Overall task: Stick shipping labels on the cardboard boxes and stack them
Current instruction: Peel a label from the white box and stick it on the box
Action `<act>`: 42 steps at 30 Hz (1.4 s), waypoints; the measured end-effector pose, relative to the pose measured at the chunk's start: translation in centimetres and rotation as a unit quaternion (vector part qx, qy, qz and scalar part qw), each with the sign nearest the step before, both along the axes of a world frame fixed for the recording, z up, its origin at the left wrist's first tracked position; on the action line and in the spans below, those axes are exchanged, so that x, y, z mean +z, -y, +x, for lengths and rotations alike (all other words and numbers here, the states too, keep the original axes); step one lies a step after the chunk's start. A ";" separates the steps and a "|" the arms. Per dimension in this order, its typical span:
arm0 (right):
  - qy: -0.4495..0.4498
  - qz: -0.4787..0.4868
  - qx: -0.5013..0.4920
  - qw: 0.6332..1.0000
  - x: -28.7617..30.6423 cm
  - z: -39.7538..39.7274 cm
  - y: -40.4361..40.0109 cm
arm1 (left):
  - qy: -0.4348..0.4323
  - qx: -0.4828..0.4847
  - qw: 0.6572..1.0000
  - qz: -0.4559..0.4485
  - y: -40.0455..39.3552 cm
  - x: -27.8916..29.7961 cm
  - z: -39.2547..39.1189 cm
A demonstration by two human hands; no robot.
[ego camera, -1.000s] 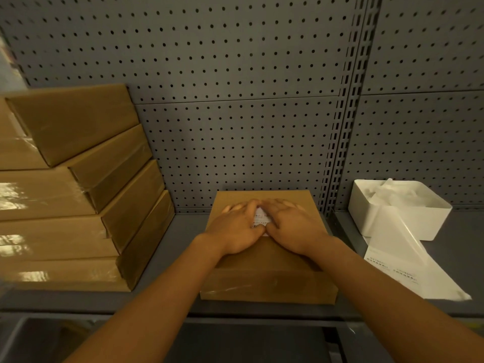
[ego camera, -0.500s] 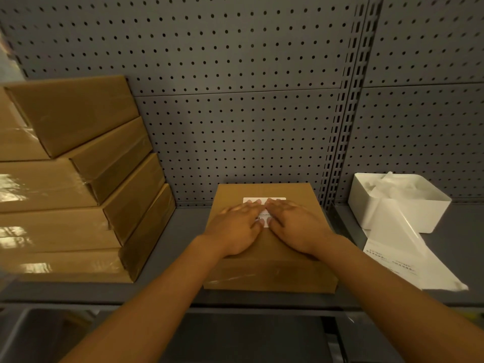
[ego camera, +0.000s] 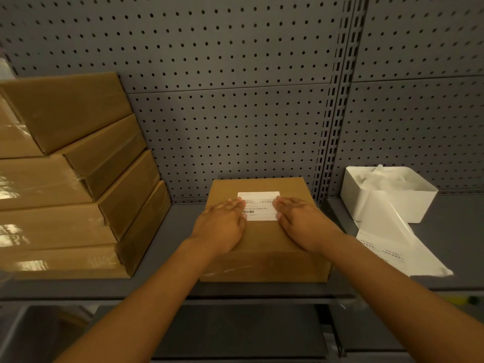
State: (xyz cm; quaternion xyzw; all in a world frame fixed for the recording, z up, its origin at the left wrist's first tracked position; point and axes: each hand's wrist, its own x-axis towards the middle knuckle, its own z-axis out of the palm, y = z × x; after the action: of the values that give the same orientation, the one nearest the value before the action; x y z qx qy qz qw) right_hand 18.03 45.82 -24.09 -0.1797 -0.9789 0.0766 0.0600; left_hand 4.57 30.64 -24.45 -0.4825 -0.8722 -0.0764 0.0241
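Box under work: a brown, square, flat cardboard box (ego camera: 264, 247) lies flat on the dark grey metal shelf (ego camera: 180, 229), near the middle of the view, its rear edge close to the grey perforated back panel (ego camera: 235, 132). A strip of clear tape shows along its near face.
Label: a white rectangular shipping label (ego camera: 259, 205) with printed text and a barcode lies on the top face of the box, toward the rear half, edges square to the box.
Left hand: the left hand (ego camera: 222, 229) lies palm-down on the box top, fingers (ego camera: 235, 204) straight and together, tips overlapping the left edge of the label. Grasping nothing; flat contact only.
Right hand: the right hand (ego camera: 303, 226) lies palm-down on the box top, its fingers extended, tips overlapping the right edge of the label. Grasping nothing.
Gap between hands: the middle of the label is uncovered.
Stack: four brown flat cardboard boxes (ego camera: 73, 179) are piled at the left end of the shelf, stepped back toward the top, with glossy tape on their upper faces. Well apart from the box under work.
Bin: a white rectangular plastic bin (ego camera: 387, 195) stands at the right, against the back panel, holding crumpled white material.
Loose sheets: white label backing sheets (ego camera: 395, 244) spill from the bin's front down onto the shelf; print is visible but not legible.
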 end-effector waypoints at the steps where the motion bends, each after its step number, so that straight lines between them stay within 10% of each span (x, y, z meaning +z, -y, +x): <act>1: -0.007 0.002 -0.009 1.000 0.1 0.1 0.2 | -0.001 -0.005 1.000 0.005 0.1 0.2 0.1; 32: -0.116 -0.031 -0.004 0.993 0.3 1.3 1.5 | -0.045 -0.011 0.992 0.117 2.3 1.0 1.0; 42: 0.001 0.002 0.008 1.000 0.2 -0.9 0.9 | 0.031 -0.051 0.998 -0.017 -0.5 0.3 0.1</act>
State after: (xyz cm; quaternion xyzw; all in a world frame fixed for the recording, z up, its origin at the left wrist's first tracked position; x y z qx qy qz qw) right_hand 17.11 44.88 -23.85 -0.1721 -0.9805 0.0751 0.0585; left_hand 4.62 31.15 -24.15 -0.5244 -0.8478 -0.0775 -0.0155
